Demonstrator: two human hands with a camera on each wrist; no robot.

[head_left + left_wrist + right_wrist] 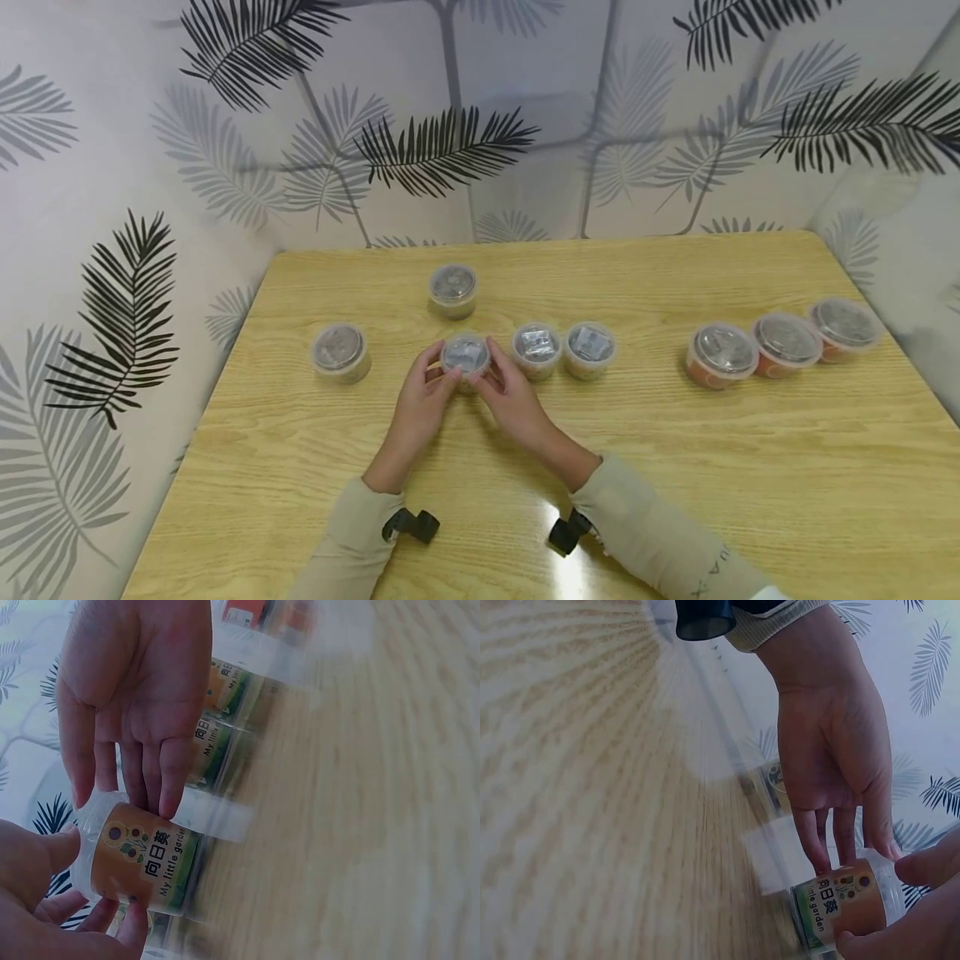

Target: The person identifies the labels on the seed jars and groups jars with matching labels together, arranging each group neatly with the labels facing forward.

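Both hands hold a small round cup (467, 354) with a clear lid near the table's middle. Its label, plain in the left wrist view, is brown and green with sunflowers and the words "My little garden". My left hand (422, 392) grips one side, thumb toward the near rim and fingers round the side. On the opposite side my right hand (517, 404) pinches it between thumb and fingers. Just right of the held cup stand two similar cups, one (536, 350) near my right fingers and another (590, 350) beside it.
Behind the held cup stands another lidded cup (453, 290), and one more (341, 352) sits to the left. Three reddish-orange cups (722, 358) line the right side of the wooden table (465, 533). A leaf-patterned covering (525, 192) rises beyond the back edge.
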